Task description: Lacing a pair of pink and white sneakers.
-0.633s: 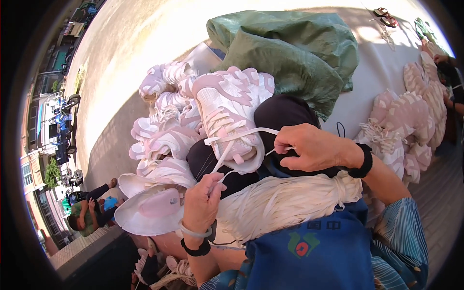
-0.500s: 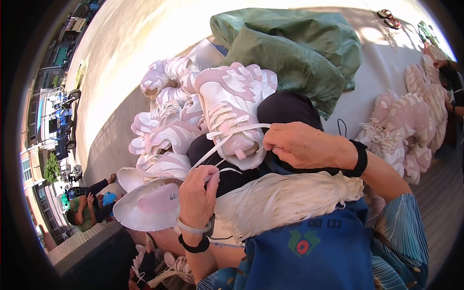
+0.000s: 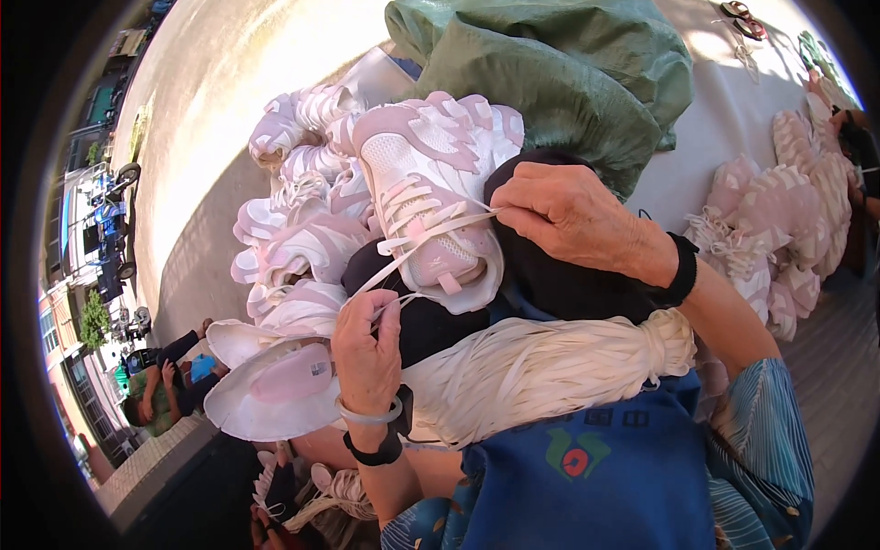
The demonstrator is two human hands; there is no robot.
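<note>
A white and pink sneaker upper (image 3: 426,197) rests on my knees, its tongue and heel opening turned toward me. White shoelace (image 3: 414,246) runs through its eyelets and crosses over the tongue. My left hand (image 3: 368,344) is closed, pinching one lace end low on the left. The other end is pinched by my right hand (image 3: 564,215), closed at the right of the shoe, and both lengths are stretched out. Across my lap, below the shoe, lies a thick bundle of cream-white laces (image 3: 541,376) on a blue apron (image 3: 596,486).
More pink and white uppers (image 3: 307,243) are heaped at my left. Green sheeting (image 3: 559,82) lies crumpled beyond my knees. Another shoe pile (image 3: 761,229) sits at the right, beside another person's hand. A person (image 3: 165,385) sits at the far left; sandals (image 3: 744,20) lie far right.
My right hand has risen a little and the lace now crosses nearer the tongue. My left hand has shifted slightly up. The whole view has moved a bit.
</note>
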